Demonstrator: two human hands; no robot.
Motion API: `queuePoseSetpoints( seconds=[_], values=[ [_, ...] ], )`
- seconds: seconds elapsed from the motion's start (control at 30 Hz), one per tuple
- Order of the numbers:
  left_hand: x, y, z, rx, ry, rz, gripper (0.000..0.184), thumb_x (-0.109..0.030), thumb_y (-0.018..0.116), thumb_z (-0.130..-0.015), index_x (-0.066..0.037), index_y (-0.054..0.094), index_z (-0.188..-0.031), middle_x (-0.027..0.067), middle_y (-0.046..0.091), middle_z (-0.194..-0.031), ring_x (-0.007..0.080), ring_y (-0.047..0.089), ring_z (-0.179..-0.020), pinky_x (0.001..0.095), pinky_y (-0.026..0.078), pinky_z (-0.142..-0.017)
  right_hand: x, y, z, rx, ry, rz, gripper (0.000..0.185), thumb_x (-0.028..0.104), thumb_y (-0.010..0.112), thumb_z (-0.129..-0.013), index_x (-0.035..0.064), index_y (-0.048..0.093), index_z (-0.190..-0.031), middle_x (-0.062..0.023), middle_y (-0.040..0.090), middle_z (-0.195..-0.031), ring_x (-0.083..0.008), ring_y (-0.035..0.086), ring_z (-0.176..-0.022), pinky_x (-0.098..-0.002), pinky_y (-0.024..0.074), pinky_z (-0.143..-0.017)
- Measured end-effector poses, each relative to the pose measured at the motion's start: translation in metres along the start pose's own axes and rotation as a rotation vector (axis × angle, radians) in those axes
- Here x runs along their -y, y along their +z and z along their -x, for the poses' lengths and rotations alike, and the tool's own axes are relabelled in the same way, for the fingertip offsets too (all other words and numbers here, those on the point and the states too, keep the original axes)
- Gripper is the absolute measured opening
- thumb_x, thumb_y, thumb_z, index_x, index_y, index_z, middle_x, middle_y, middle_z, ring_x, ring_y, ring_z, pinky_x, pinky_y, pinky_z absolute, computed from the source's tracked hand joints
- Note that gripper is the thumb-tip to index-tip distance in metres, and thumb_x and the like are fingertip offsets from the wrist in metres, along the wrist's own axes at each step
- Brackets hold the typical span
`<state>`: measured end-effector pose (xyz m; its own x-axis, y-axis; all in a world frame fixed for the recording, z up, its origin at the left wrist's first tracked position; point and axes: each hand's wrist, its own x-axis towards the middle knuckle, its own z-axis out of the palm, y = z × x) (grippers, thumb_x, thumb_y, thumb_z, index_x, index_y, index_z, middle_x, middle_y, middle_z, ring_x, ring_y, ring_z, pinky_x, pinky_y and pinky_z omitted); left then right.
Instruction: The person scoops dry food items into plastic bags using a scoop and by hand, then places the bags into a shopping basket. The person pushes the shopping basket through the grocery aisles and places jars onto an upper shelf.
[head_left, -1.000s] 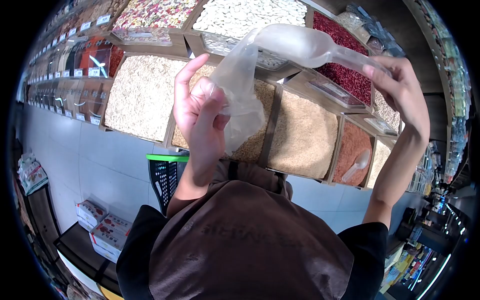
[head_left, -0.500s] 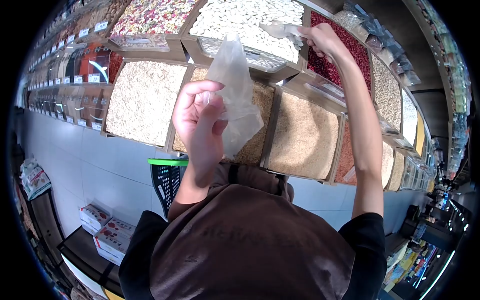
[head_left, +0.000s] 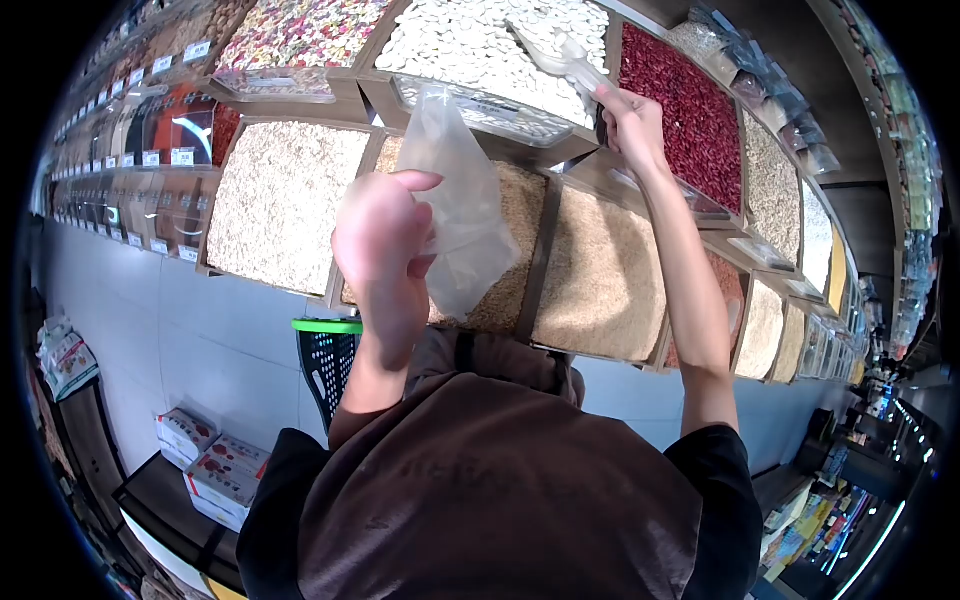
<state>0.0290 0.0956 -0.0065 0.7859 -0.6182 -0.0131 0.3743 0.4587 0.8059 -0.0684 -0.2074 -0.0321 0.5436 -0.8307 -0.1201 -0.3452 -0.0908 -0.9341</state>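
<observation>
Clear plastic, the scoop (head_left: 573,62) lies with its bowl among the white beans (head_left: 450,45), its long axis slanting forward and left from my right hand (head_left: 635,128). That hand, the nearer one, is closed on the handle. My left hand (head_left: 380,225) grips the translucent bag (head_left: 455,190), closer to my body; I cannot tell whether its mouth is open.

And here we have a dark brown apron (head_left: 500,490) with faint, blurred lettering across the chest, worn over a black top whose short sleeves (head_left: 715,500) leave both forearms bare, with brown trousers (head_left: 485,360) below!
</observation>
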Motion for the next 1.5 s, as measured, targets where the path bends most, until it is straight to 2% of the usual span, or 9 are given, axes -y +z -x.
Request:
queuePoseSetpoints(
  seconds=[0.27, 0.43, 0.57, 0.77, 0.87, 0.97, 1.1, 1.23, 1.5],
  values=[
    [-0.002, 0.017, -0.005, -0.074, 0.034, -0.008, 0.032, -0.004, 0.06, -0.091, 0.003, 0.057, -0.121, -0.0087, 0.039, -0.059, -0.0007, 0.03, -0.05, 0.018, 0.02, -0.047, 0.002, -0.027, 0.027, -0.028, -0.02, -0.057, 0.025, 0.024, 0.064, -0.096, 0.0008, 0.069, -0.089, 0.0063, 0.045, -0.056, -0.0028, 0.035, -0.042, -0.0227, 0.0248, -0.04],
    [-0.003, 0.003, -0.011, -0.109, -0.46, 0.25, 0.033, -0.006, 0.063, -0.092, 0.002, 0.06, -0.124, -0.0107, 0.036, -0.055, -0.0009, 0.032, -0.046, 0.0167, 0.021, -0.042, 0.003, -0.043, 0.038, 0.001, -0.04, -0.085, 0.027, 0.026, 0.063, -0.097, 0.0004, 0.07, -0.098, 0.0064, 0.045, -0.057, -0.0025, 0.032, -0.041, -0.0219, 0.0223, -0.039],
    [-0.003, 0.009, -0.012, -0.125, -0.52, 0.135, 0.033, -0.011, 0.063, -0.094, 0.001, 0.062, -0.124, -0.0109, 0.035, -0.053, -0.0015, 0.03, -0.044, 0.0162, 0.02, -0.04, 0.007, -0.048, 0.038, -0.004, -0.029, -0.101, 0.028, 0.027, 0.062, -0.097, 0.0004, 0.069, -0.102, 0.0063, 0.045, -0.058, -0.0026, 0.033, -0.041, -0.0219, 0.0223, -0.039],
    [-0.004, 0.007, -0.014, 0.08, -0.588, 0.266, 0.034, -0.016, 0.056, -0.099, 0.002, 0.06, -0.127, -0.011, 0.031, -0.05, -0.0007, 0.027, -0.04, 0.0175, 0.021, -0.038, 0.005, -0.052, 0.041, -0.012, -0.007, -0.13, 0.028, 0.027, 0.062, -0.097, 0.0011, 0.069, -0.104, 0.0065, 0.044, -0.058, -0.0024, 0.032, -0.041, -0.0217, 0.0219, -0.038],
    [0.021, 0.031, -0.02, 0.424, -0.733, 0.578, 0.033, -0.015, 0.052, -0.101, 0.003, 0.058, -0.128, -0.0075, 0.035, -0.051, 0.0039, 0.029, -0.038, 0.0199, 0.026, -0.036, 0.005, -0.052, 0.042, -0.012, 0.004, -0.142, 0.029, 0.027, 0.062, -0.097, -0.0004, 0.069, -0.104, 0.0059, 0.044, -0.058, -0.0028, 0.033, -0.041, -0.0215, 0.0225, -0.038],
    [0.053, 0.047, -0.013, 0.38, -0.866, 0.482, 0.03, -0.014, 0.05, -0.102, 0.003, 0.06, -0.124, -0.0058, 0.037, -0.052, 0.0053, 0.031, -0.039, 0.0197, 0.028, -0.036, 0.009, -0.055, 0.047, -0.033, 0.001, -0.156, 0.029, 0.027, 0.062, -0.097, -0.0015, 0.068, -0.103, 0.0056, 0.044, -0.058, -0.003, 0.033, -0.041, -0.0213, 0.0229, -0.039],
    [0.059, 0.032, -0.009, 0.003, -0.737, 0.266, 0.025, -0.019, 0.05, -0.103, -0.001, 0.064, -0.112, -0.0052, 0.037, -0.052, 0.0053, 0.034, -0.041, 0.0212, 0.028, -0.037, 0.02, -0.073, 0.07, -0.031, -0.019, -0.118, 0.034, 0.027, 0.058, -0.1, -0.0023, 0.066, -0.115, 0.0063, 0.042, -0.058, -0.0024, 0.031, -0.041, -0.0202, 0.0228, -0.04],
    [0.057, -0.006, -0.011, -0.032, -0.509, 0.14, 0.039, -0.023, 0.051, -0.102, 0.003, 0.056, -0.131, -0.0103, 0.029, -0.055, -0.0007, 0.028, -0.047, 0.0169, 0.02, -0.04, 0.023, -0.092, 0.1, 0.004, -0.088, -0.089, 0.038, 0.028, 0.059, -0.098, -0.003, 0.065, -0.119, 0.0059, 0.044, -0.056, -0.0025, 0.034, -0.04, -0.0184, 0.025, -0.036],
    [0.038, -0.023, -0.017, -0.129, -0.425, -0.099, 0.04, -0.027, 0.052, -0.102, 0.005, 0.061, -0.125, -0.0113, 0.03, -0.049, -0.0005, 0.026, -0.042, 0.017, 0.019, -0.039, 0.036, -0.1, 0.145, 0.271, -0.104, -0.074, 0.041, 0.027, 0.065, -0.094, -0.0061, 0.065, -0.118, 0.0053, 0.044, -0.055, -0.002, 0.031, -0.039, -0.02, 0.0233, -0.037]
  ],
)
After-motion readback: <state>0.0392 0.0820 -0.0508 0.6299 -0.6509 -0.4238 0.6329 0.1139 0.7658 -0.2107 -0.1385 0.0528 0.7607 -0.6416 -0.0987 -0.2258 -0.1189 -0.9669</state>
